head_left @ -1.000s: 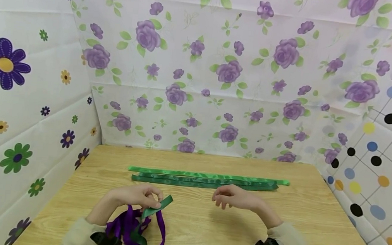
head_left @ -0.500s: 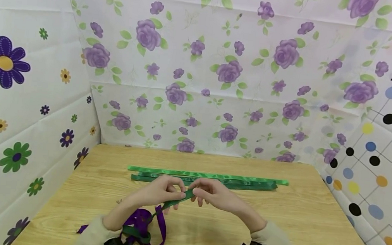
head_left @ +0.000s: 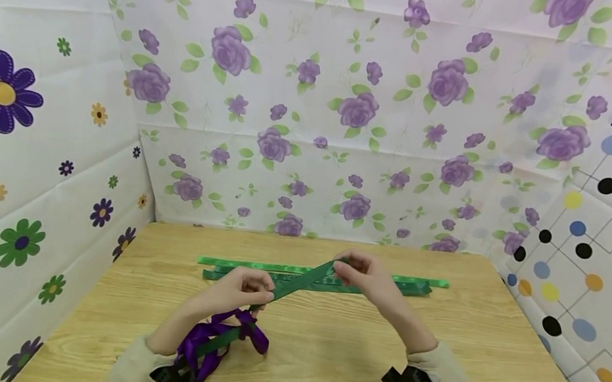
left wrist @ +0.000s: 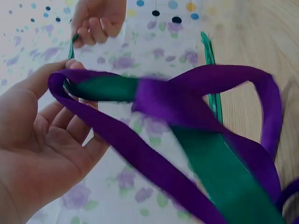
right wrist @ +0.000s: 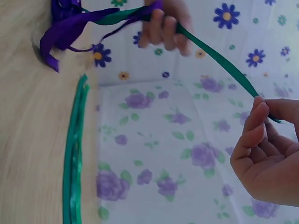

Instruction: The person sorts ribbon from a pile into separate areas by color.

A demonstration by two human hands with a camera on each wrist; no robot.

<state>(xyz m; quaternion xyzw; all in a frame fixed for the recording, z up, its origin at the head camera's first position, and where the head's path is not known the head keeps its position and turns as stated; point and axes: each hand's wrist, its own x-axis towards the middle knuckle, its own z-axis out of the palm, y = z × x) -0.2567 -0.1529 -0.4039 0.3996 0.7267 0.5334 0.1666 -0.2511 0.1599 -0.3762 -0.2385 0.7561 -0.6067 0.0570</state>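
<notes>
A dark green ribbon (head_left: 302,279) stretches slantwise between the two hands, over the table. My right hand (head_left: 365,276) pinches its upper end between thumb and fingertips; a short tip pokes past the fingers in the right wrist view. Lower down, my left hand (head_left: 243,287) pinches the same ribbon. Below the left hand hangs a tangle of purple ribbon (head_left: 205,340). In the left wrist view the green ribbon runs through this tangle, and a purple loop (left wrist: 58,86) lies against the left fingertips.
Farther back on the wooden table (head_left: 325,350), a bright green ribbon (head_left: 256,265) lies straight, with darker green ribbons (head_left: 407,287) laid alongside it. Flowered cloth (head_left: 306,185) rises behind the table's back edge, and patterned cloth hangs at both sides.
My right hand came in from the right, took the green ribbon's end beside the left hand, then drew it up and right. The left hand moved up and right, then slightly back left; the purple tangle lifted.
</notes>
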